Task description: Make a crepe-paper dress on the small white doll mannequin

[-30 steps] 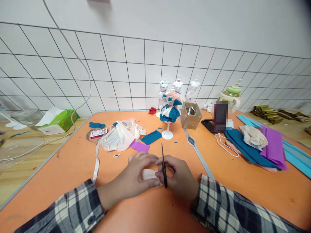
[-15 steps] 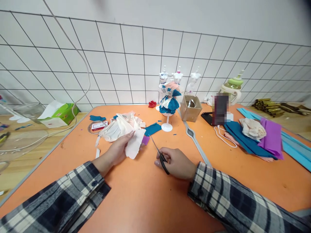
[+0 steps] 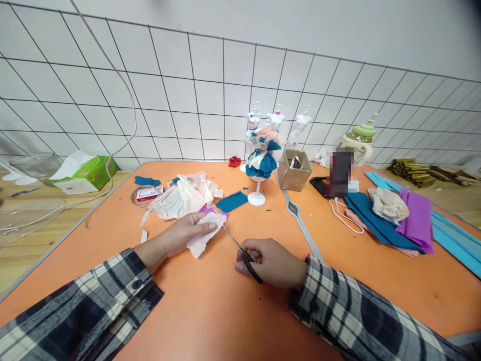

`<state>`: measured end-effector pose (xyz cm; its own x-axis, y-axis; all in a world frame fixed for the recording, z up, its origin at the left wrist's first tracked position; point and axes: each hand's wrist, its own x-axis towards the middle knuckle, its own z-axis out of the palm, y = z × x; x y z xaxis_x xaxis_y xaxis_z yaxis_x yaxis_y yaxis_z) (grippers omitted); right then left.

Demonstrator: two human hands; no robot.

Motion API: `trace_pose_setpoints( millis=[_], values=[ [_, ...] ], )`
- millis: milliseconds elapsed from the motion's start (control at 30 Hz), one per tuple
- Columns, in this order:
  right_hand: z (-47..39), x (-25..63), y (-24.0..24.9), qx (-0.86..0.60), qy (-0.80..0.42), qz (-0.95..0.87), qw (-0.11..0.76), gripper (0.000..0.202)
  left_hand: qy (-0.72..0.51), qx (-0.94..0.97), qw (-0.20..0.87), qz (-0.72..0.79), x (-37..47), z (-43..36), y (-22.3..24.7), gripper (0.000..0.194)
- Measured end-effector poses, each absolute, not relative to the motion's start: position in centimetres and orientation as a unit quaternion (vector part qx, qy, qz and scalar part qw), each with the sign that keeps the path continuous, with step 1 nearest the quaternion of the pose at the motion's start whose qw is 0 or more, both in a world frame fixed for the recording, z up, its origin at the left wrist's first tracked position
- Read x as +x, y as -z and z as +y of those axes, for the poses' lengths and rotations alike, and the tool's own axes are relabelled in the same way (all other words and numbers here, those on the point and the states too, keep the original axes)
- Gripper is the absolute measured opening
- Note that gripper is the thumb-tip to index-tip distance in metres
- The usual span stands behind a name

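My left hand [image 3: 188, 233] pinches a cream piece of crepe paper [image 3: 203, 243] between thumb and fingers. A purple piece [image 3: 216, 210] shows just behind its upper edge. My right hand [image 3: 268, 263] is closed around the black handles of a pair of scissors [image 3: 248, 260]. The blade tips point up and left, at the right edge of the cream paper; whether they touch it I cannot tell. Beyond my left hand lies a crumpled cream heap [image 3: 184, 193], with a flat teal piece [image 3: 232, 201] to its right.
A small dress form [image 3: 256, 199] in a teal and cream skirt stands mid-table, with white forms behind. Right of it are a cardboard box [image 3: 295, 170], a phone [image 3: 340, 173], a bottle [image 3: 361, 138] and folded teal and purple sheets [image 3: 415, 220]. A red-white box [image 3: 149, 193] lies left.
My left hand has turned the cream paper flatter and lowered it, and the purple piece shows more behind it. The scissors have come down slightly, their tips now at the paper's edge.
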<state>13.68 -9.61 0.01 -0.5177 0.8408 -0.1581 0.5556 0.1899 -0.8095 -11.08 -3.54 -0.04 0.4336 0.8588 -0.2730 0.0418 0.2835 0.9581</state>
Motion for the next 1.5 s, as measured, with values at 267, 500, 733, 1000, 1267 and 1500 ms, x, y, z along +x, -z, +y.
trace_pose_setpoints(
  millis=[267, 500, 733, 1000, 1267, 1500],
  values=[
    [-9.9, 13.4, -0.4, -0.468, -0.427, -0.757, 0.162, 0.02, -0.291, 0.57, 0.617, 0.458, -11.0, -3.8, 0.3, 0.042],
    [-9.9, 13.2, -0.2, -0.474, -0.424, -0.752, 0.174, 0.021, -0.28, 0.573, 0.609, 0.471, -10.6, -4.1, 0.0, 0.045],
    [-10.0, 13.4, -0.1, -0.468, -0.464, -0.732, 0.175, 0.023, -0.332, 0.57, 0.588, 0.468, -10.6, -4.1, 0.1, 0.036],
    [-10.0, 13.5, 0.4, -0.456, -0.457, -0.745, 0.17, 0.028, -0.334, 0.551, 0.618, 0.45, -11.0, -3.8, 0.6, 0.035],
    [-9.9, 13.6, 0.0, -0.44, -0.487, -0.736, 0.168, 0.026, -0.351, 0.519, 0.643, 0.441, -11.1, -3.8, 0.7, 0.034],
    [-9.8, 13.5, -0.3, -0.44, -0.466, -0.748, 0.172, 0.025, -0.346, 0.47, 0.689, 0.431, -10.9, -3.9, 0.7, 0.037]
  ],
)
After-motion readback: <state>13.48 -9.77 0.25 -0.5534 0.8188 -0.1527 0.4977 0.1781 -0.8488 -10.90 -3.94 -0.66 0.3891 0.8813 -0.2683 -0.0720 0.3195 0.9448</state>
